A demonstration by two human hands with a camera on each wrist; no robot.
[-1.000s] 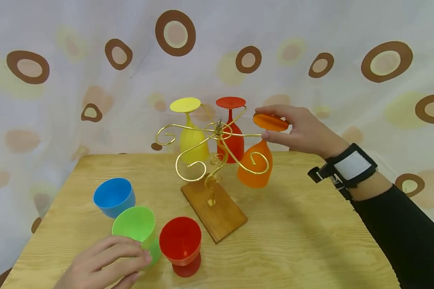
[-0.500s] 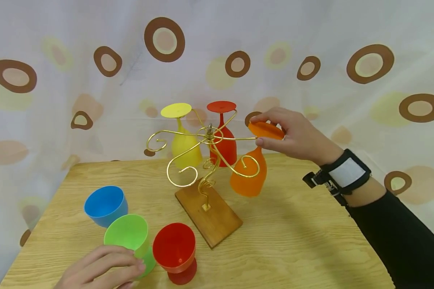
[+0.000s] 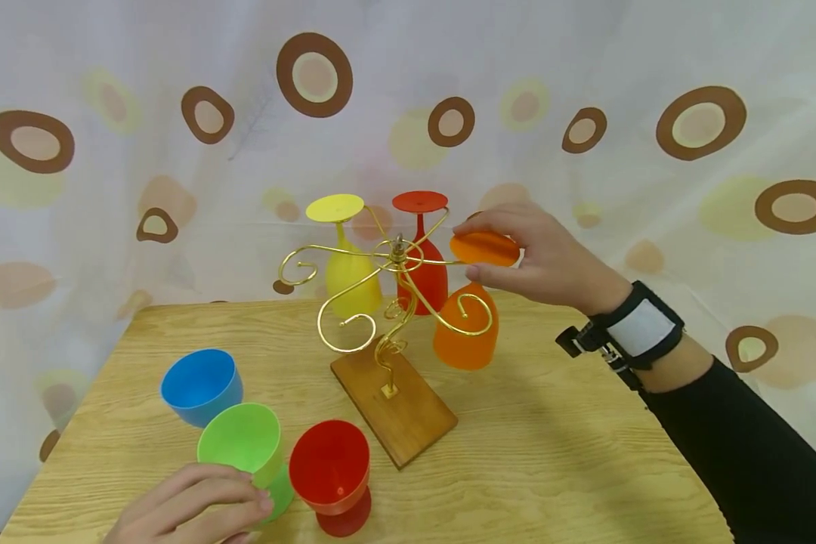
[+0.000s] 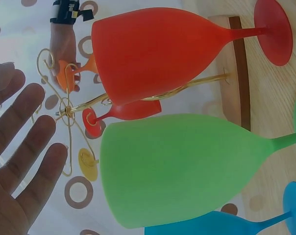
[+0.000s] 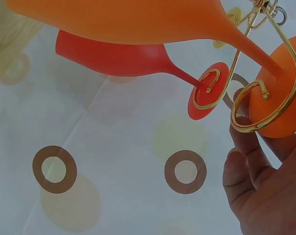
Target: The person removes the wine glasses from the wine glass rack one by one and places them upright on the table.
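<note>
My right hand (image 3: 544, 257) pinches the round foot of an upside-down orange goblet (image 3: 465, 336) at the right of a gold wire glass rack (image 3: 398, 255). In the right wrist view, a curled hook (image 5: 241, 128) of the rack lies across the underside of the orange foot, beside the stem. A yellow goblet (image 3: 350, 279) and a red goblet (image 3: 423, 276) hang foot-up from the rack's rear arms. My left hand (image 3: 190, 506), its fingers loosely extended, is beside an upright green goblet (image 3: 245, 446); the left wrist view shows its fingers (image 4: 37, 127) spread and holding nothing.
An upright red goblet (image 3: 329, 472) stands right of the green one, and a blue goblet (image 3: 202, 385) stands behind it. The rack's wooden base (image 3: 415, 415) sits on the wood-grain table (image 3: 551, 453). A patterned cloth (image 3: 381, 75) hangs behind.
My right hand has brought the orange goblet's foot left, inward along the rack's arm. The head view has shifted slightly. My left hand stays by the green goblet.
</note>
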